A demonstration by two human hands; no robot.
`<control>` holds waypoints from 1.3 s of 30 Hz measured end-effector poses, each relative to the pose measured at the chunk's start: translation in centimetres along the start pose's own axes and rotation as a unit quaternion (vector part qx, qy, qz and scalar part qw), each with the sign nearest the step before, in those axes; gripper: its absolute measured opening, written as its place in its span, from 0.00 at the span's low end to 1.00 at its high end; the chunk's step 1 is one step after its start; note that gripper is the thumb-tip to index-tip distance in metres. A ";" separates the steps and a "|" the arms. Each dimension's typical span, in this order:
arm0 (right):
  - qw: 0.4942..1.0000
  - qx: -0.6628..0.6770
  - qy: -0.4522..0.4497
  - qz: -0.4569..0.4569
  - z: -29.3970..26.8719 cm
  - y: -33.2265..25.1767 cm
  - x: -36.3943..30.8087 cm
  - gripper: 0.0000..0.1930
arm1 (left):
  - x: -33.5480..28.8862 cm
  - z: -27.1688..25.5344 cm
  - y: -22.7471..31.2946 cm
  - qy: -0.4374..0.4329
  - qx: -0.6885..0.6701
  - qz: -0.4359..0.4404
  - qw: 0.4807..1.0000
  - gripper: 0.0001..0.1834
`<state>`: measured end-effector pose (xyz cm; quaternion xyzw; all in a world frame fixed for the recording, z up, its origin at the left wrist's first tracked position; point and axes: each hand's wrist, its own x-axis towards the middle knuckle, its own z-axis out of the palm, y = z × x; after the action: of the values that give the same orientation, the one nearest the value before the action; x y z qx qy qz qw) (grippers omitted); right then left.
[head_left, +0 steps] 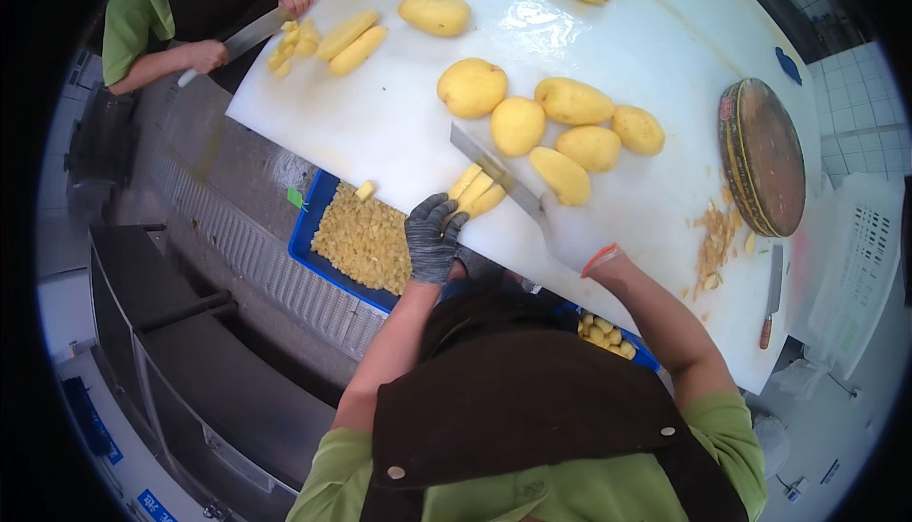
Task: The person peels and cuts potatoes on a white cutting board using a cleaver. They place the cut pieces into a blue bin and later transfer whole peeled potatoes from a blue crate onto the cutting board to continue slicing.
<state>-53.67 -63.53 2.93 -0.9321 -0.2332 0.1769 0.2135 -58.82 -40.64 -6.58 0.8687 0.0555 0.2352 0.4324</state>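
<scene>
Kitchen knife [496, 172] crosswise at the far ends of the potato sticks [474, 191] — left grip at the near ends.
The left hand [433, 242], nearer, has its gloved fingers bent onto the sticks at the bench [366, 123] edge; the right hand [573, 237] is clenched around the knife's handle. From the left grip, the sticks' long axis slants up and rightward — roughly square to the blade, the relation the next slice likely turns on.

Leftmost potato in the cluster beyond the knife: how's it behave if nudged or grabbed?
The potato would likely roll if nudged, being rounded. Probably slippery too: it looks peeled, and the table has a glossy, wet-looking patch. Likely stiff, judging by the straight-edged cut pieces by the left hand.
</scene>
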 end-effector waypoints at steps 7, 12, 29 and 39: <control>1.000 -0.005 0.012 -0.019 0.6 -1.0 -0.6 0.12 | -0.4 0.0 0.0 0.000 0.022 -0.010 1.000 0.13; 0.999 0.012 -0.046 0.013 -1.4 -2.9 1.0 0.14 | 0.3 0.1 -0.2 0.005 0.024 -0.007 1.000 0.14; 0.998 0.053 0.004 -0.041 -0.3 -2.0 -1.1 0.12 | -0.7 -0.3 -0.2 0.018 0.027 0.022 0.999 0.12; 0.998 -0.036 0.014 -0.040 2.5 -3.6 0.5 0.11 | 4.0 1.3 0.9 -0.093 0.257 0.078 0.959 0.39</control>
<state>-55.59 -59.56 2.46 -0.9314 -0.2734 0.1471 0.1902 -54.77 -40.96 -5.08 0.9703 0.0060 0.1639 0.1780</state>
